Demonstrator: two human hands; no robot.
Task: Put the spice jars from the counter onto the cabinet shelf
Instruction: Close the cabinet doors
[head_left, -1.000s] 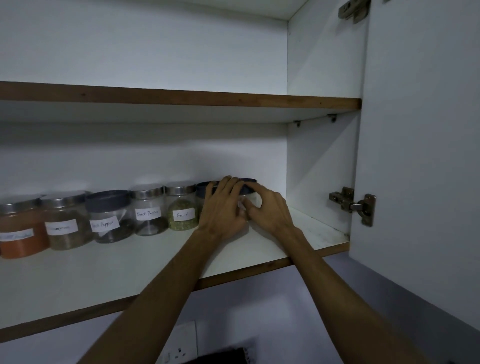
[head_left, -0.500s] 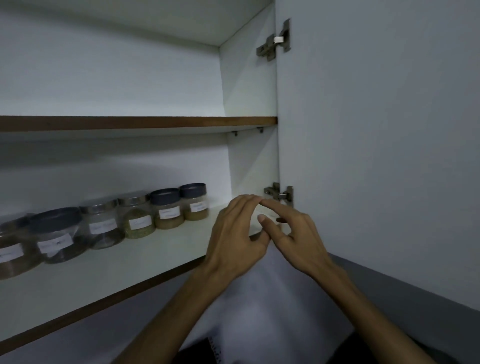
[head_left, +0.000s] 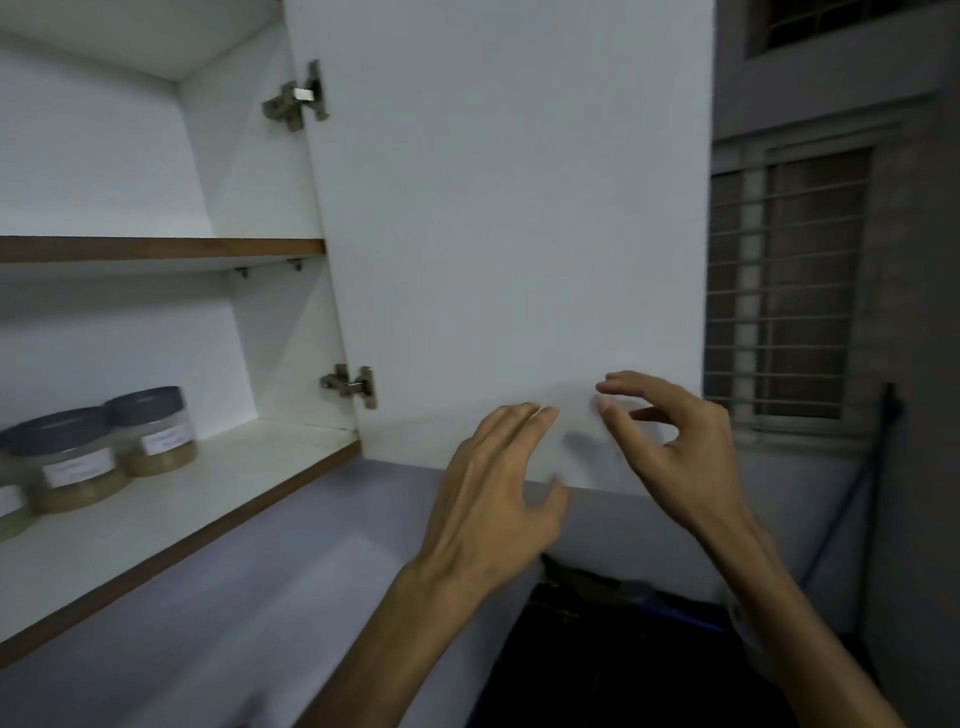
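Overhead, the open cabinet door (head_left: 498, 234) fills the middle of the view, swung out on two metal hinges, an upper hinge (head_left: 297, 101) and a lower hinge (head_left: 350, 384). Left of the door, the lower shelf (head_left: 218, 483) carries the spice jars at its far left: a dark-lidded jar (head_left: 153, 431) with tan contents nearest the door, a second dark-lidded jar (head_left: 70, 460) just beside it, and a third jar (head_left: 10, 512) cut off by the frame edge. All three have white labels, too blurred to read. Above them an upper shelf (head_left: 156, 249) shows only its brown front edge. Right of the door stands a barred window (head_left: 784, 291), and below that a thin blue-handled pole (head_left: 852, 514) leans by the wall.

Both hands are raised in front of the door's lower edge, well apart from the jars, and hold nothing. The left hand (head_left: 493, 499) has its fingers nearly straight and together, pointing up at the door, thumb spread to the side. The right hand (head_left: 675, 447) is loosely curled, fingertips (head_left: 605, 387) bent toward the door; whether they touch it cannot be told through the blur. Both forearms rise from the bottom of the view.
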